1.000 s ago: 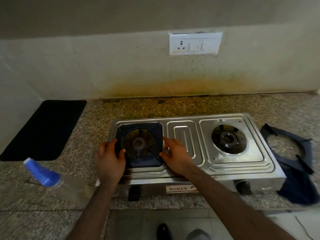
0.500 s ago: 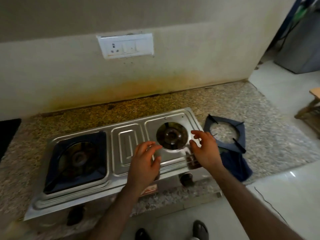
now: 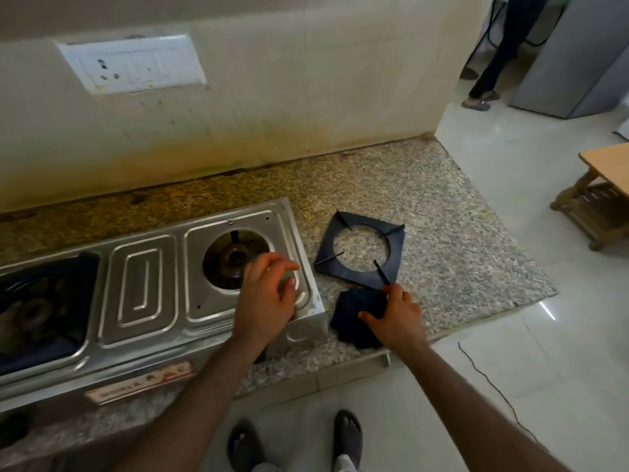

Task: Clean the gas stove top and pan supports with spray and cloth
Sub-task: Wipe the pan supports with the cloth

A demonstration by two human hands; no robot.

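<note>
- At the very bottom, the person's two feet in dark sandals [image 3: 347, 437] stand on a pale tiled floor [image 3: 425, 396], just in front of the table edge.
- Two bare forearms reach up and away from the viewer over a speckled granite table [image 3: 459, 253].
- The right hand [image 3: 396, 318] rests on a crumpled dark blue cloth [image 3: 354, 315] lying on the table just right of the stove's front corner; thumb and fingers curl onto the fabric, pinching it.
- The left hand [image 3: 267, 301] hovers over the front right corner of the stove, fingers loosely bent and spread, holding nothing.
- The steel two-burner gas stove [image 3: 146, 284] sits on the table, running off the left edge of view. A label strip shows on its front face, too blurred to read.
- The right burner [image 3: 231, 257] is bare, with no support over it. The left burner still carries a dark pan support [image 3: 68, 291], partly cut off.
- A second dark square pan support [image 3: 360, 250] lies flat on the table right of the stove, just beyond the cloth, one prong close to the right hand's fingertips.
- Behind, a stained cream wall [image 3: 272, 114] carries a white switch plate [image 3: 132, 63].
- Far right, a wooden stool [image 3: 599, 195], a grey appliance [image 3: 578, 63], and another person's legs [image 3: 493, 56].
</note>
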